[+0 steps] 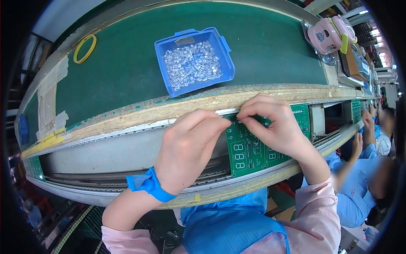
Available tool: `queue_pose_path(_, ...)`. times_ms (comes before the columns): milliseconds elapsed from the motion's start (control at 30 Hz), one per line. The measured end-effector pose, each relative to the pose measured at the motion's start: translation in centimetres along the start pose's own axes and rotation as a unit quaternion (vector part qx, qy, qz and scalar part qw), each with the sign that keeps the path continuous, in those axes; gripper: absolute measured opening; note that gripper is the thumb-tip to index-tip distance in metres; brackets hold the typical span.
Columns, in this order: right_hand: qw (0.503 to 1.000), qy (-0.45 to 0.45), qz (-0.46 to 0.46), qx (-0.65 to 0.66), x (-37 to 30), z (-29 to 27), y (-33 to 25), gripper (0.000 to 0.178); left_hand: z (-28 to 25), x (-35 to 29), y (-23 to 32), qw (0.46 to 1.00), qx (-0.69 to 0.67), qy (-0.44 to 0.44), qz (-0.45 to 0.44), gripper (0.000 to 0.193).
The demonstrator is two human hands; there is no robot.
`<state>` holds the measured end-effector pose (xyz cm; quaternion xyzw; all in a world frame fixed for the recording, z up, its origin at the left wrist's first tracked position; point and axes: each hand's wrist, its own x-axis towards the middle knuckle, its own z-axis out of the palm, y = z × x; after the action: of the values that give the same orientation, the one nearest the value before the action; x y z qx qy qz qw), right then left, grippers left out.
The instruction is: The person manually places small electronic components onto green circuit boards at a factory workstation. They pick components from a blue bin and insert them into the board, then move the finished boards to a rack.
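A green circuit board (250, 169) with white segment outlines and small dark chips lies across the conveyor rails in front of me. Over its upper left corner, my left hand (188, 146) has thumb and fingers pressed together in a pinch. My right hand (272, 122) reaches over the board's upper middle, thumb and forefinger closed tip to tip. The two sets of fingertips are close together but apart. Anything between them is too small or hidden to make out. A blue wristband (153, 186) circles my left wrist.
Beyond the wooden ledge (139, 108), a blue bin (229, 70) holds many small clear plastic pieces (192, 63). A yellow tape roll (85, 49) lies far left; a pink bottle (327, 36) stands far right. More boards (356, 111) sit along the conveyor. Co-workers (359, 186) sit at right.
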<state>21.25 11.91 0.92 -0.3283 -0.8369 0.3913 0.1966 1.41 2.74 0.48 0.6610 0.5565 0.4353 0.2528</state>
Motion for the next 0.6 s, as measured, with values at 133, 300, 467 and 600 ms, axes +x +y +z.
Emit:
queue_pose_path(133, 0.999, -0.003, -0.026, -0.036, -0.1, 0.3, -0.1, 0.010, 0.8, -0.9, -1.5, 0.997, -0.038, -0.017, -0.057, 0.013)
queue_pose_path(300, 0.999, -0.002, -0.016, -0.037, -0.1, 0.6, -0.3, 0.011, 0.7, -1.1, -2.0, 0.995, -0.046, -0.031, -0.088, 0.012)
queue_pose_path(467, 0.999, -0.012, 0.018, -0.033, 0.0, 0.9, -0.9, 0.024, 0.9, -1.3, -2.8, 0.997, -0.053, -0.005, -0.051, 0.014)
queue_pose_path(600, 0.998, -0.025, 0.014, -0.059, -0.1, 1.1, -0.8, 0.033, 0.8, -1.3, -2.6, 0.996, -0.073, -0.013, -0.050, 0.012)
